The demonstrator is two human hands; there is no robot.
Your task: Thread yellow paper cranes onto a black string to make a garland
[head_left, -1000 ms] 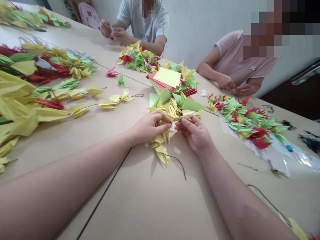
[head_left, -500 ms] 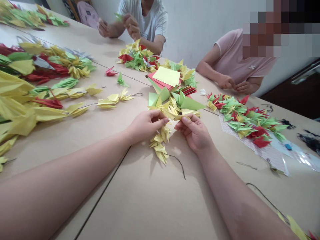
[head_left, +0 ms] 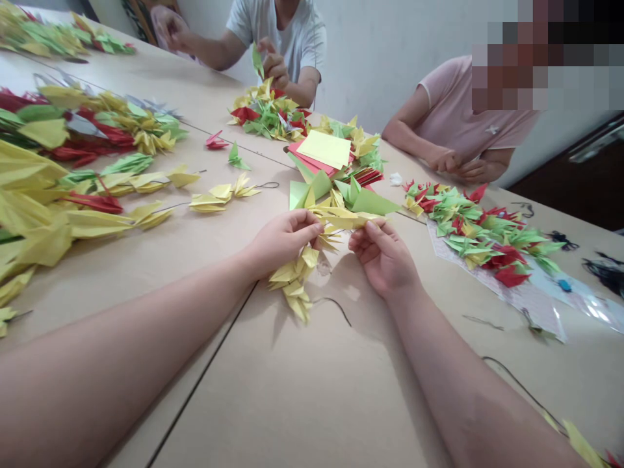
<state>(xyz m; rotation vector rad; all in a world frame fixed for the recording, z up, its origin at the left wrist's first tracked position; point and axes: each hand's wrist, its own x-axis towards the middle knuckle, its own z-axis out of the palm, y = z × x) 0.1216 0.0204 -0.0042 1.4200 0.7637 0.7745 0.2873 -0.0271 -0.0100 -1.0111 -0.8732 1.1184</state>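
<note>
My left hand [head_left: 285, 240] and my right hand [head_left: 385, 253] are closed at the two ends of a yellow folded paper piece [head_left: 341, 214], which stretches level between them. Below my left hand hangs a string of yellow paper cranes [head_left: 295, 279], its dark cord end [head_left: 336, 303] curling out to the right. Just beyond my hands are green folded papers [head_left: 373, 203], with a stack of red and yellow sheets [head_left: 324, 149] behind them.
Heaps of yellow, red and green cranes lie at the left [head_left: 34, 201], top centre [head_left: 268, 114] and right [head_left: 487, 227]. Two people sit across the table [head_left: 292, 390]; one raises a green piece [head_left: 257, 62]. Black cords [head_left: 604, 273] lie far right.
The yellow piece between my hands now shows at greater length. The hanging crane string has swung left. Across the table, one person's hands have moved apart.
</note>
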